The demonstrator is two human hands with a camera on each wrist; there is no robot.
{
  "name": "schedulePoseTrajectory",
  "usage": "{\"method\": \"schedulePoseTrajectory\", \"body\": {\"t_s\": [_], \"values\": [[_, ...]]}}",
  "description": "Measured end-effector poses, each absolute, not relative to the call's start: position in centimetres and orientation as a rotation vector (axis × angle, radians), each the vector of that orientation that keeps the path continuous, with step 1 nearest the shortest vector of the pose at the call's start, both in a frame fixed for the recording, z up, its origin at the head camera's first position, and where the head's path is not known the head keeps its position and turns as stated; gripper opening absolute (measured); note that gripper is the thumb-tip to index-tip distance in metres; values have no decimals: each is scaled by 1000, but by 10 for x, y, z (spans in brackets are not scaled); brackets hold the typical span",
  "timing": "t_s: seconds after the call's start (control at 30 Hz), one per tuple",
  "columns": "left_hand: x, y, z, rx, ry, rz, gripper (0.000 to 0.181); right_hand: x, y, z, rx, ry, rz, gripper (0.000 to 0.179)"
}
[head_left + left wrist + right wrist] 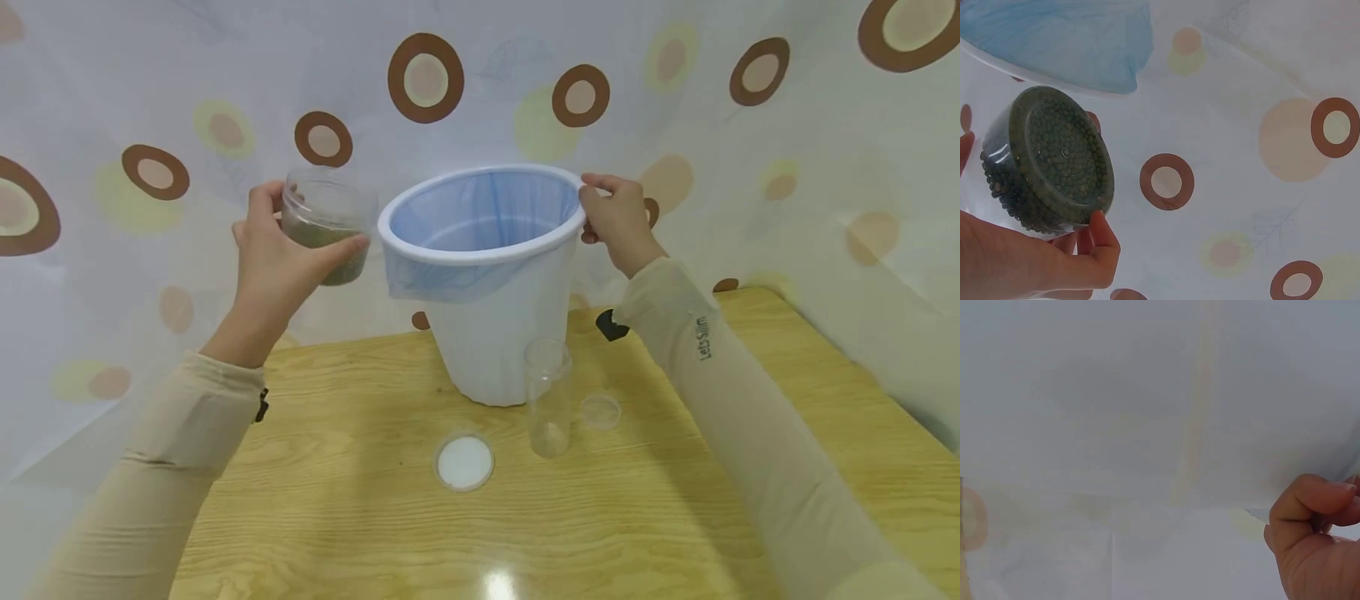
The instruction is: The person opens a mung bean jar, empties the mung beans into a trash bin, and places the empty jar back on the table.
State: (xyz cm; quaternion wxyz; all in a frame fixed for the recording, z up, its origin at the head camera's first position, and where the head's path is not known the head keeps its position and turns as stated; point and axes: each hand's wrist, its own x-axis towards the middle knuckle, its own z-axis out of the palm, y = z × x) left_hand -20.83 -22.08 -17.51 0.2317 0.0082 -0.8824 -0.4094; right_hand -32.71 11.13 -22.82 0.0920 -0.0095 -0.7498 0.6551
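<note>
My left hand (281, 262) holds a clear plastic jar (330, 196) up beside the left side of a white bin's rim. Small green beans (1063, 144) fill the lower part of the jar; the left wrist view shows its base, tilted. My fingers and thumb wrap its sides. The white bin (510, 325) has a thin blue plastic liner (442, 279) folded over its edge. At the right end of that rim, my right hand (618, 217) pinches the edge between thumb and curled fingers. In the right wrist view the bin's pale wall fills most of the picture.
In front of the bin, a tall clear cylindrical jar (549, 408) stands upright on the wooden table (337, 500). A clear round lid (602, 412) lies to its right, and a round lid with a white centre (465, 462) to its left. A patterned sheet (480, 42) hangs behind.
</note>
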Motion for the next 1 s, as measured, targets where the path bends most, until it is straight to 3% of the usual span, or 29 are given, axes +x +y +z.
{"method": "schedulePoseTrajectory", "body": {"t_s": [1.0], "values": [[-273,-184,-151,-203,-2488,-567,91,-328,95,-230,-45,-2257,1931,45]]}}
